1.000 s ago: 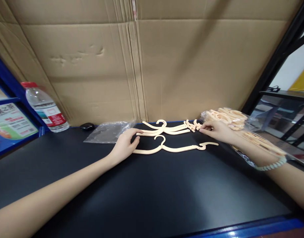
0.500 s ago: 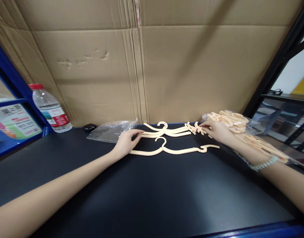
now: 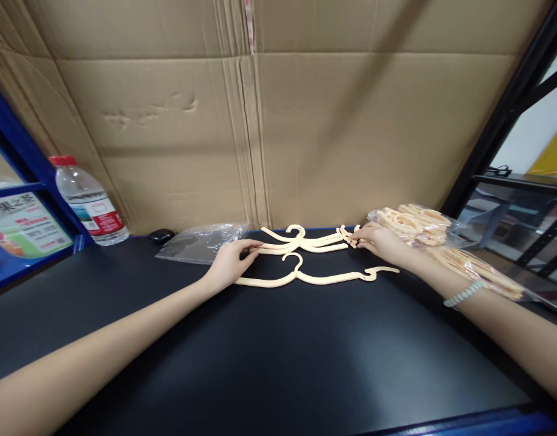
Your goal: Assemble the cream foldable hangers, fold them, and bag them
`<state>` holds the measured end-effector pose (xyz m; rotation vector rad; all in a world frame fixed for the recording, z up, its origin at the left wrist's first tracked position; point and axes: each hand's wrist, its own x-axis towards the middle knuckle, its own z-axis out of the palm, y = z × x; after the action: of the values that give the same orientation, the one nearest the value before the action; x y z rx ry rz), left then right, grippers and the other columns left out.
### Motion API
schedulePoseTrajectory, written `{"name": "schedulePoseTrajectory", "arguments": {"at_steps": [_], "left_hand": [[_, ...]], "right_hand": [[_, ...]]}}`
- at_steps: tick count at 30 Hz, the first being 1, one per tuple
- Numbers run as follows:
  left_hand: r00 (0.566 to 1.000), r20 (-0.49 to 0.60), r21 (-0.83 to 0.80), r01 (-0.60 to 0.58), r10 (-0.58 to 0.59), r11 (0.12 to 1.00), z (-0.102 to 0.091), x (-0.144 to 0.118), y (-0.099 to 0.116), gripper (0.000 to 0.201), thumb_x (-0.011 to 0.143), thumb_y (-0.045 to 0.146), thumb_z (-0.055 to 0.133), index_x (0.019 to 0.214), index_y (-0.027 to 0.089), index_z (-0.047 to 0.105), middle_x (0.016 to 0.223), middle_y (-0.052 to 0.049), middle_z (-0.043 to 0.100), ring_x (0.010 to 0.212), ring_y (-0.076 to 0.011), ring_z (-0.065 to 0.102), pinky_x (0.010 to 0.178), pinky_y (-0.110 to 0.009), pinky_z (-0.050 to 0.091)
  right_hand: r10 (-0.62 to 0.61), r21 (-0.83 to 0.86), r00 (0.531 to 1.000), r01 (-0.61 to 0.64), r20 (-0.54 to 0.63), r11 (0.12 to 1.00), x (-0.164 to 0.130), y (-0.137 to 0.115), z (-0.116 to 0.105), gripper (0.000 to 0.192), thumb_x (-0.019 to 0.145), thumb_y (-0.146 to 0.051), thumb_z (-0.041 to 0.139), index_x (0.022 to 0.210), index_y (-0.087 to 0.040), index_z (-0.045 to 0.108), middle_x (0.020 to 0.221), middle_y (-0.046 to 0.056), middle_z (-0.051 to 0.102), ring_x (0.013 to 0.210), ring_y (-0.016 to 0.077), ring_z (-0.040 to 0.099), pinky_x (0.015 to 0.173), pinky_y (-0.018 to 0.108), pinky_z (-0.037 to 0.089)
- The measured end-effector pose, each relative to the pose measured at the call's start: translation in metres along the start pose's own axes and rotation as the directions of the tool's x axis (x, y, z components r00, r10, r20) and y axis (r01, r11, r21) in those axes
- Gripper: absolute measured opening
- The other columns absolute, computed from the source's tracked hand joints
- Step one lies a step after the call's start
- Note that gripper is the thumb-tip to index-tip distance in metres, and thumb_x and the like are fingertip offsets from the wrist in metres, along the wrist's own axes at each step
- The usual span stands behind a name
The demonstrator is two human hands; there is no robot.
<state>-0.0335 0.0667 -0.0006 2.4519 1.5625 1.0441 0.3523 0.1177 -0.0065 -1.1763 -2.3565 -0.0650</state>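
Several cream-coloured clothes hangers (image 3: 312,245) lie stacked at the back of the dark table, hooks pointing away. A single hanger (image 3: 328,279) lies in front of them, with a small curved hook piece (image 3: 371,275) at its right end. My left hand (image 3: 228,263) is closed at the left ends of the stack, thumb and fingertips pinching a hanger end; the palm hides the front hanger's left tip. At the stack's right end, my right hand (image 3: 382,242) is closed with its fingertips on a cluster of small hook pieces (image 3: 346,234), partly covering them.
Clear bags of more cream pieces (image 3: 412,221) lie at the back right, beside my right forearm. A flattened plastic bag (image 3: 199,241), a small black object (image 3: 161,235) and a water bottle (image 3: 94,203) are at the left. A cardboard wall (image 3: 328,133) stands behind.
My right hand has moved left, toward the stacked hangers, and now covers more of the small hook pieces. My left hand stays at the hanger ends.
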Motion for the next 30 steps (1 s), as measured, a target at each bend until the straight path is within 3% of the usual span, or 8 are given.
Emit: {"name": "schedulePoseTrajectory", "arguments": {"at_steps": [8, 14, 16, 19, 21, 25, 30], "left_hand": [[1.000, 0.024, 0.009, 0.006, -0.006, 1.000, -0.001, 0.003, 0.003, 0.023, 0.080, 0.025, 0.053, 0.095, 0.022, 0.071, 0.095, -0.003, 0.075, 0.081, -0.0202, 0.069, 0.077, -0.033, 0.055], [0.999, 0.046, 0.036, 0.017, -0.018, 0.999, 0.000, 0.005, 0.003, 0.022, 0.079, 0.024, 0.055, 0.094, 0.021, 0.072, 0.092, -0.005, 0.075, 0.076, -0.0209, 0.068, 0.073, -0.034, 0.055], [0.998, 0.049, 0.037, 0.025, -0.027, 0.999, 0.002, 0.005, 0.001, 0.022, 0.079, 0.024, 0.056, 0.094, 0.020, 0.072, 0.092, -0.006, 0.075, 0.076, -0.0214, 0.068, 0.073, -0.034, 0.055], [0.998, 0.059, 0.032, 0.033, -0.035, 0.999, 0.003, 0.006, -0.002, 0.022, 0.079, 0.024, 0.057, 0.094, 0.020, 0.072, 0.092, -0.006, 0.075, 0.077, -0.0215, 0.068, 0.072, -0.034, 0.054], [0.997, 0.068, 0.029, 0.034, -0.036, 0.999, 0.004, 0.007, -0.003, 0.022, 0.078, 0.023, 0.057, 0.094, 0.019, 0.072, 0.093, -0.006, 0.075, 0.079, -0.0215, 0.068, 0.072, -0.033, 0.054], [0.997, 0.079, 0.030, 0.022, -0.024, 0.999, 0.003, 0.008, -0.004, 0.021, 0.078, 0.022, 0.057, 0.093, 0.019, 0.071, 0.095, -0.007, 0.073, 0.081, -0.0208, 0.067, 0.072, -0.032, 0.054], [0.997, 0.070, 0.040, -0.025, 0.022, 0.999, 0.001, 0.007, 0.000, 0.013, 0.078, 0.019, 0.056, 0.082, 0.018, 0.068, 0.086, -0.006, 0.070, 0.077, -0.0203, 0.064, 0.071, -0.032, 0.051]], "right_hand": [[-0.011, 0.032, 0.999, 0.012, -0.032, 0.999, 0.000, 0.000, 0.002, 0.020, 0.080, -0.024, 0.053, 0.079, -0.025, 0.073, 0.082, 0.007, 0.071, 0.085, 0.0266, 0.058, 0.078, 0.041, 0.047], [0.021, 0.050, 0.987, -0.013, -0.158, 0.999, 0.000, -0.006, -0.002, 0.027, 0.088, -0.033, 0.048, 0.089, -0.022, 0.072, 0.092, 0.009, 0.071, 0.086, 0.0260, 0.060, 0.080, 0.042, 0.047], [0.068, 0.058, 0.967, -0.055, -0.246, 0.997, -0.001, -0.011, -0.007, 0.031, 0.090, -0.036, 0.045, 0.094, -0.020, 0.071, 0.095, 0.011, 0.070, 0.084, 0.0256, 0.061, 0.077, 0.042, 0.048], [0.199, 0.168, 0.898, -0.143, -0.392, 0.975, -0.002, -0.022, -0.017, 0.032, 0.087, -0.040, 0.051, 0.094, -0.018, 0.072, 0.092, 0.013, 0.069, 0.081, 0.0250, 0.062, 0.070, 0.039, 0.049], [0.311, 0.297, 0.845, -0.191, -0.434, 0.936, -0.002, -0.029, -0.021, 0.031, 0.084, -0.042, 0.056, 0.093, -0.016, 0.072, 0.091, 0.013, 0.070, 0.082, 0.0246, 0.063, 0.071, 0.037, 0.050], [0.517, 0.581, 0.778, -0.250, -0.355, 0.775, -0.001, -0.040, -0.023, 0.035, 0.077, -0.043, 0.063, 0.097, -0.016, 0.072, 0.077, 0.008, 0.069, 0.067, 0.0193, 0.062, 0.059, 0.031, 0.048], [0.613, 0.813, 0.753, -0.190, -0.240, 0.550, -0.002, -0.051, -0.023, 0.035, 0.071, -0.041, 0.070, 0.095, -0.016, 0.070, 0.062, 0.002, 0.066, 0.054, 0.0133, 0.060, 0.044, 0.023, 0.043]]}}
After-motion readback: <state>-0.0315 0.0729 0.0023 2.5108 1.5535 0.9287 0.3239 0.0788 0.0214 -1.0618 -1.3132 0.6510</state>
